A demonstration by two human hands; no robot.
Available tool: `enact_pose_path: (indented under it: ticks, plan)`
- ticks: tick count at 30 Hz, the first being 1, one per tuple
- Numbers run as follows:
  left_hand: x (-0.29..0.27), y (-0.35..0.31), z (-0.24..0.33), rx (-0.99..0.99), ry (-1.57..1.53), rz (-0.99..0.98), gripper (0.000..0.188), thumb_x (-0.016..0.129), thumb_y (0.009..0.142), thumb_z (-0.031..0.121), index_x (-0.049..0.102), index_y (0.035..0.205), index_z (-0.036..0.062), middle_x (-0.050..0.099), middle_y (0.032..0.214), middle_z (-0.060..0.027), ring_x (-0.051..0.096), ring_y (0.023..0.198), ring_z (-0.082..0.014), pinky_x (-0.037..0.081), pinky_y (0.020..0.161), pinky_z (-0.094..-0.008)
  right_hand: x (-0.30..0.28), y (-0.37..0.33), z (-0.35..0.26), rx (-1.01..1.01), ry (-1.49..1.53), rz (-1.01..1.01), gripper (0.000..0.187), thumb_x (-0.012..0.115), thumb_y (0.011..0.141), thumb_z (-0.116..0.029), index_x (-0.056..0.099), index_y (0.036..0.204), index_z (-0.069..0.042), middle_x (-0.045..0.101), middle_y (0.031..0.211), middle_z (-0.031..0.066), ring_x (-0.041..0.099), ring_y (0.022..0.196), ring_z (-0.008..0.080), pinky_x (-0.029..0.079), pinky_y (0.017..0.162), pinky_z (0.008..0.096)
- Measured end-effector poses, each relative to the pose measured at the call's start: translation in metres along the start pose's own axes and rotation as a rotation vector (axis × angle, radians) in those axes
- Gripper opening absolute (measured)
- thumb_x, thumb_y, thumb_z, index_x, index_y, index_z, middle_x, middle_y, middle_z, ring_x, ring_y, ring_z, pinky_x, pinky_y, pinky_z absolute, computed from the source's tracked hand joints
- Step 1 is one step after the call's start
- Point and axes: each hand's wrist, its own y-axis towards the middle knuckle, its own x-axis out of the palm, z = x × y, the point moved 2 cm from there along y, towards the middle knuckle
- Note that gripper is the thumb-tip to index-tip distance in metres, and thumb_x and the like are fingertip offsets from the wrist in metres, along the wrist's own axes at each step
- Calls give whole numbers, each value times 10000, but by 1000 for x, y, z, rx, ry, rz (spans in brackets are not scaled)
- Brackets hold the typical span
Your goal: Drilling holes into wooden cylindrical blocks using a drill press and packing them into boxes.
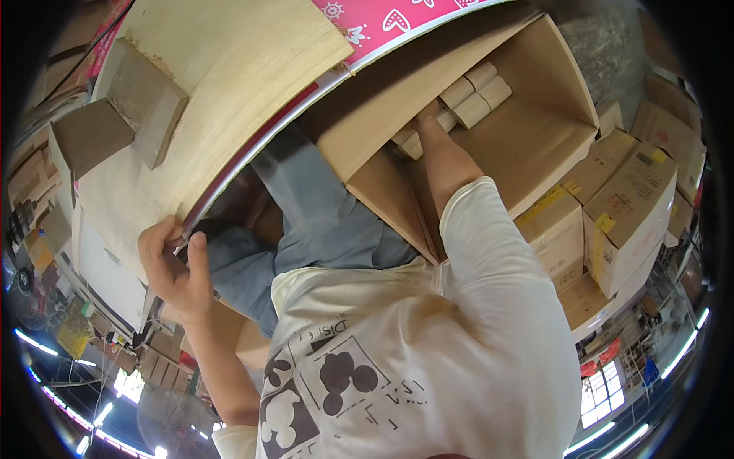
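My right arm reaches down into a deep open cardboard box (527,164) at my right side. At its bottom lie several pale, wood-coloured pieces with rounded sides (475,96), side by side in rows. My right hand (430,116) is among the pieces at the box's near-left wall; its fingers are mostly hidden, so their grip does not show. At the left, my left hand (180,268) rests by the edge of the pale wooden tabletop (229,84), with thumb and fingers apart and nothing held.
A brown open-sided block or small box (115,126) stands on the tabletop's far left. Pink patterned sheeting (397,19) covers the table's far part. Closed cardboard cartons (627,206) are stacked to the right of the open box. My legs (321,222) are under the table edge.
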Motion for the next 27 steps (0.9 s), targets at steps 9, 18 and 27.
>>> enact_pose_path:
  ticks: [9, 18, 27]
  plan:
    - [2, 4, 2, -9, 8, 15, 428, 832, 1015, -4, 682, 1414, -39, 626, 1227, -80, 595, 1066, -165, 495, 984, -297, -6, -17, 1, -25, -2, -46, 481, 677, 1138, -410, 670, 1406, -10, 771, 1206, 127, 784, 996, 238, 636, 766, 370]
    - [4, -15, 37, -7, 154, 93, 364, 848, 991, -16, 748, 1341, 4, 780, 1129, -108, 745, 1038, -198, 592, 971, -348, -13, -39, 29, -102, -94, -143, 358, 614, 1174, -382, 714, 1360, -94, 783, 1128, 73, 784, 948, 212, 623, 737, 365]
    - [-26, -197, -51, -271, 183, 375, 318, 863, 983, 101, 777, 1283, 39, 807, 1037, -98, 757, 926, -254, 588, 830, -392, -43, -7, 1, -343, -240, -447, 542, 622, 1166, -452, 687, 1524, -51, 789, 1316, 59, 753, 1104, 246, 581, 940, 372]
